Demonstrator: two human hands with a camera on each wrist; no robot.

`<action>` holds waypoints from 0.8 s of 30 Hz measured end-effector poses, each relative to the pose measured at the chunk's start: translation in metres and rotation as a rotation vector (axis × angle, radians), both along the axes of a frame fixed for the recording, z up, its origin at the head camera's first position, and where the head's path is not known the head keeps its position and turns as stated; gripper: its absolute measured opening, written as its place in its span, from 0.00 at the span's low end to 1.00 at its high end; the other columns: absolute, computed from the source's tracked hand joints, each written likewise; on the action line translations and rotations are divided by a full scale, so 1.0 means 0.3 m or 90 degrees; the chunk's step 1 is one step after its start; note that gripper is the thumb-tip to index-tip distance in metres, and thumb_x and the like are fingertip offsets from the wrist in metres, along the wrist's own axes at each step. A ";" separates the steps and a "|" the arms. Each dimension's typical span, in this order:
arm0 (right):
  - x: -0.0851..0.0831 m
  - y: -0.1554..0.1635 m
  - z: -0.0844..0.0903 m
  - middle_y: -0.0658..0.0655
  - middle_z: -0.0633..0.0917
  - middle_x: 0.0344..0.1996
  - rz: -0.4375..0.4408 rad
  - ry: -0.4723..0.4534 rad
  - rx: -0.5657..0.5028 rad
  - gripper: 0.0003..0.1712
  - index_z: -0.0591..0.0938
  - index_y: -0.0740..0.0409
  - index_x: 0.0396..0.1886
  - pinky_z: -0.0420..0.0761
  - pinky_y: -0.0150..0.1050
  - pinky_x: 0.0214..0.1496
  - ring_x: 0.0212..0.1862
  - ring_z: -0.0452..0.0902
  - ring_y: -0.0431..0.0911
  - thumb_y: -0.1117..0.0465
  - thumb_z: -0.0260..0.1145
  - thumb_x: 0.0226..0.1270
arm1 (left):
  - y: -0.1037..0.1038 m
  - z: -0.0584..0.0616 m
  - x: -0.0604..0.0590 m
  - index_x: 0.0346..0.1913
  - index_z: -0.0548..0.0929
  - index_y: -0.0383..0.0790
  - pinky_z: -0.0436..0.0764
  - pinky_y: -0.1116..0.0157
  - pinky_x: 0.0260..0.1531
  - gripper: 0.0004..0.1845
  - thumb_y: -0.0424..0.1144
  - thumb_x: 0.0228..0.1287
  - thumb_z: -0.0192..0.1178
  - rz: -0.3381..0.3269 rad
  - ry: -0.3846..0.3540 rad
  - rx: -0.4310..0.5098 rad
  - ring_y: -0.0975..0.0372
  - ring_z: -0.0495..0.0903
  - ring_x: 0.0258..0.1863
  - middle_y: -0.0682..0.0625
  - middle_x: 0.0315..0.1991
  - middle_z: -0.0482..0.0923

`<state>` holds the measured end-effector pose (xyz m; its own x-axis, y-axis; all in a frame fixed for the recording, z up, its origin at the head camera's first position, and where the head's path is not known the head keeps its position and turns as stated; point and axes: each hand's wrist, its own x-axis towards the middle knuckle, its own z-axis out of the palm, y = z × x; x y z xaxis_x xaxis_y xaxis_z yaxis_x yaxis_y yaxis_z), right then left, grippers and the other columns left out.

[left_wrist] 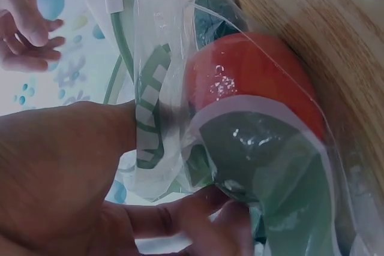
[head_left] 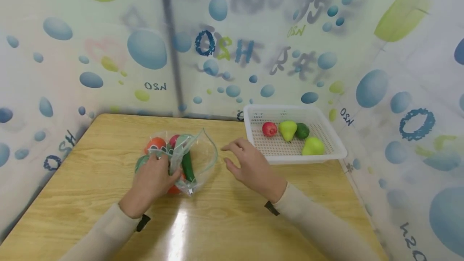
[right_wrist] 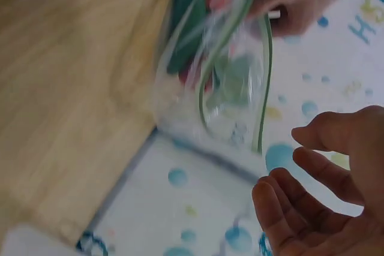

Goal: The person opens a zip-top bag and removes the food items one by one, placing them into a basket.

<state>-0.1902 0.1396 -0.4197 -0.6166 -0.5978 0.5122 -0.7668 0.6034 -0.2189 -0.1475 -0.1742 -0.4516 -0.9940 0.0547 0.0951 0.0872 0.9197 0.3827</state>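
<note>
Bag mouth [head_left: 216, 155] gaping, basket [head_left: 286, 159] obstructing right

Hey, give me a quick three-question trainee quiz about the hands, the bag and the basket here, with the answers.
1. How many items show in the white basket?
2. Fill the gap: the long vegetable in the clear bag is dark ____.
3. True or false: both hands grip the bag.

Key:
1. Four: red item, pear, dark green item, yellow-green item.
2. Green.
3. False: the left hand grips it; the right hand holds nothing.
</note>
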 end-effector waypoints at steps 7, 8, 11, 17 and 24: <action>0.003 -0.163 -0.075 0.55 0.90 0.55 0.085 -0.061 0.073 0.17 0.90 0.56 0.64 0.93 0.35 0.53 0.51 0.89 0.44 0.60 0.78 0.82 | -0.004 0.002 -0.002 0.41 0.82 0.30 0.79 0.56 0.28 0.22 0.48 0.78 0.76 -0.001 -0.032 0.025 0.51 0.78 0.31 0.36 0.37 0.79; -0.002 -0.185 -0.086 0.55 0.91 0.56 0.092 -0.072 0.084 0.16 0.90 0.56 0.65 0.93 0.35 0.54 0.51 0.89 0.44 0.60 0.78 0.83 | -0.006 0.003 -0.004 0.42 0.82 0.29 0.78 0.56 0.29 0.22 0.48 0.78 0.75 -0.002 -0.038 0.029 0.51 0.78 0.32 0.37 0.37 0.80; -0.020 -0.247 -0.108 0.56 0.93 0.58 0.117 -0.124 0.116 0.16 0.90 0.58 0.67 0.91 0.32 0.55 0.50 0.89 0.43 0.60 0.74 0.86 | -0.012 0.003 -0.009 0.47 0.82 0.26 0.79 0.57 0.30 0.22 0.47 0.79 0.73 -0.003 -0.066 0.046 0.50 0.79 0.33 0.37 0.38 0.80; -0.054 -0.321 -0.147 0.57 0.94 0.58 0.127 -0.234 0.149 0.19 0.89 0.60 0.70 0.83 0.20 0.49 0.45 0.85 0.36 0.60 0.74 0.87 | -0.022 -0.007 -0.017 0.57 0.80 0.20 0.84 0.54 0.34 0.26 0.44 0.78 0.71 -0.005 -0.100 0.055 0.47 0.81 0.39 0.30 0.44 0.83; -0.064 -0.359 -0.166 0.55 0.91 0.67 0.111 -0.242 0.192 0.30 0.87 0.55 0.76 0.87 0.26 0.61 0.58 0.86 0.38 0.49 0.80 0.82 | -0.024 -0.005 -0.021 0.60 0.76 0.17 0.87 0.52 0.35 0.27 0.39 0.73 0.70 -0.010 -0.098 0.080 0.46 0.84 0.39 0.28 0.46 0.83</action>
